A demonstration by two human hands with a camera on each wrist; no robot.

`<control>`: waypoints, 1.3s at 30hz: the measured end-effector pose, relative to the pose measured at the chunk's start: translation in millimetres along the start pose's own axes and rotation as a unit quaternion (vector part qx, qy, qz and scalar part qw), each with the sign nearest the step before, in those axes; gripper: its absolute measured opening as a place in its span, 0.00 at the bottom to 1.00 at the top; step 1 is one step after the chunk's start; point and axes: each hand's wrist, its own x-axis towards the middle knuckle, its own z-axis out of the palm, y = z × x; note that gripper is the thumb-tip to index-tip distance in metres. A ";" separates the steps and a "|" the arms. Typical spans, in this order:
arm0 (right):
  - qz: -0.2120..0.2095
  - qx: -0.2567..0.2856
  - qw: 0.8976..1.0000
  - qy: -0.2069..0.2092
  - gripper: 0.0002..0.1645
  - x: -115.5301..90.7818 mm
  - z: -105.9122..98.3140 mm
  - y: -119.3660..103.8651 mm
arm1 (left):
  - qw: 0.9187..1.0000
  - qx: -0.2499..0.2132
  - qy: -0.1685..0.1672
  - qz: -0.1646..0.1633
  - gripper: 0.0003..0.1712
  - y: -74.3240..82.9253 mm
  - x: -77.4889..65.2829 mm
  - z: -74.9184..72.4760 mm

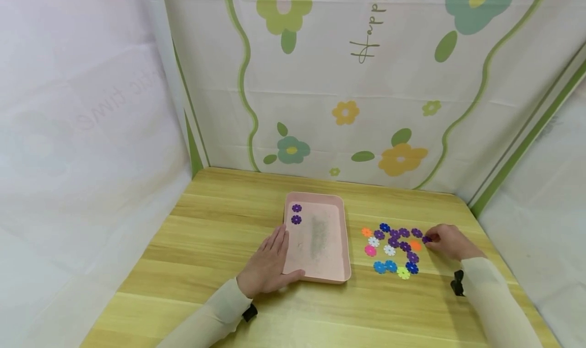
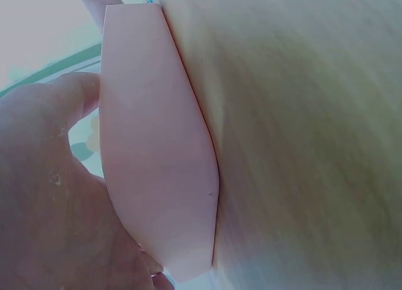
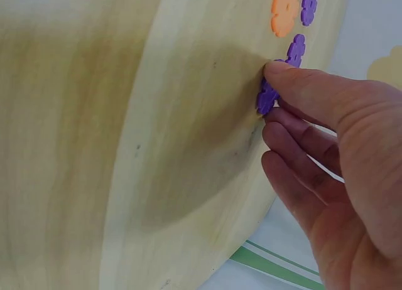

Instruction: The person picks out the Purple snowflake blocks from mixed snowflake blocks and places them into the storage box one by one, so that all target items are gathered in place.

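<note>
At the right of the head view my right hand pinches a purple snowflake disc between thumb and fingertips, low over the wooden table. Another purple disc lies close beyond it in the right wrist view. My left hand rests against the near left corner of a shallow pink tray. Its fingers stretch along the left side and the thumb lies at the front rim. Inside the tray, near its far left corner, two purple discs lie one behind the other.
Right of the tray several loose discs lie flat: mostly purple, with blue discs, white ones, orange ones, a pink disc and a yellow-green disc. A flower-printed cloth hangs behind the table.
</note>
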 end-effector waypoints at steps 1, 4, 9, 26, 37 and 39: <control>0.002 0.001 1.000 -0.002 0.13 0.4 -0.8 -0.6 | 1.000 0.001 -0.002 -0.001 0.65 -0.4 0.3 0.7; 0.004 0.009 1.000 -0.008 0.12 1.6 -2.8 -0.1 | 1.000 0.003 -0.005 -0.003 0.65 -1.2 1.0 2.2; 0.019 0.027 0.999 -0.011 0.10 2.2 -3.9 4.1 | 1.000 -0.004 -0.009 -0.001 0.65 -0.2 1.1 -0.2; 0.014 0.047 0.999 -0.008 0.04 5.3 -22.9 -10.9 | 1.000 -0.019 -0.023 -0.005 0.62 9.4 -1.8 -18.9; -0.019 0.125 0.991 -0.035 0.11 28.4 -29.2 -62.4 | 1.000 -0.022 -0.013 0.001 0.62 9.3 -2.3 -16.1; -0.023 0.135 0.990 -0.041 0.12 34.0 -28.6 -76.1 | 1.000 -0.021 -0.017 0.000 0.62 10.1 -2.3 -17.8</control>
